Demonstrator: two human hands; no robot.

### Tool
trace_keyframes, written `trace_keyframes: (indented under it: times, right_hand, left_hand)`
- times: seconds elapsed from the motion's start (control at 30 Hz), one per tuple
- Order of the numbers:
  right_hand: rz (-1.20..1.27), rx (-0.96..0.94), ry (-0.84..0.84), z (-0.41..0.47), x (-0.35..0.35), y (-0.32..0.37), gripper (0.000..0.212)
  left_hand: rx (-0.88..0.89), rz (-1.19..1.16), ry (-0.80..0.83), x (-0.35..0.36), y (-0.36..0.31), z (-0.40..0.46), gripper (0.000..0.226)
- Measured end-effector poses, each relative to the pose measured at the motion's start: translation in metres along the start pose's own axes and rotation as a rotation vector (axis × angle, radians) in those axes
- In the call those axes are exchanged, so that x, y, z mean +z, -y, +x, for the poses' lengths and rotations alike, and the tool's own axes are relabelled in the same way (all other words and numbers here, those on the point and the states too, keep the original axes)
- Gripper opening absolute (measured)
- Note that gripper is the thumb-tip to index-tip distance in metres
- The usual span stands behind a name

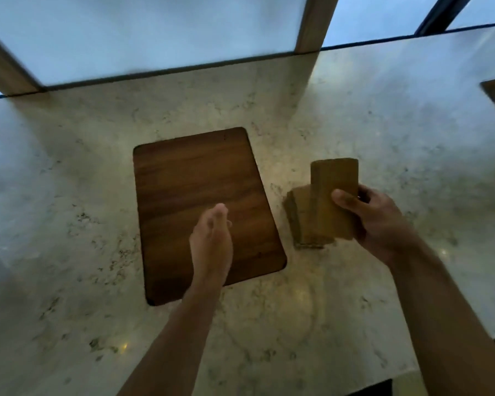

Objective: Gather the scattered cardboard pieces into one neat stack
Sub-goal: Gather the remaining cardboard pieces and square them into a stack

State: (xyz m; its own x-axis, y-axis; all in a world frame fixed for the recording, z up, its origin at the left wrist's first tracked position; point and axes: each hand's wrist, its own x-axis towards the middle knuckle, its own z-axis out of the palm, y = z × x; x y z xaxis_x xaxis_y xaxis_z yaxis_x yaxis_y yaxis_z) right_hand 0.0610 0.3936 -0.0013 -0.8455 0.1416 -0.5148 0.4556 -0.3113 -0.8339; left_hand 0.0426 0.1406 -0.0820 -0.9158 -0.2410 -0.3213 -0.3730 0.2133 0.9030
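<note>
Holding a bundle of cardboard pieces (333,198) in my right hand (375,221), I have the thumb pressed on the near face and the fingers wrapped behind, so this grip is pinching the bundle by its lower right part. The bundle stands tilted, its far end raised above the worktop (383,115), and I judge I hold it that way so I can bring it down squarely on what lies beneath.

Under and just left of the bundle rests a lower pile of cardboard (299,215), flat on the worktop, just beside the right edge of the wooden board (189,178). Its edges look slightly fanned, though blur makes the layers hard to count. No other loose pieces show anywhere in this one head view, so the gathering seems nearly finished: what remains, as I read it, is joining the two lots and squaring them.

My left hand (210,241) hovers over the near part of the wooden board, flat and edge-on, fingers straight and together, holding nothing. It sits there, I think, ready to swing right and act as a stop against the pile's left side while the right hand lowers its load. The risk is the held pieces sliding apart once my thumb eases off.
</note>
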Motion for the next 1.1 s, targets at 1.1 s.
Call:
trace_keyframes:
  times: [1.1]
  right_hand:
    - [-0.178,0.33,0.094,0.027,-0.003,-0.002,0.03]
  left_hand:
    - [-0.834,-0.346,0.388,0.126,-0.116,-0.021,0.092]
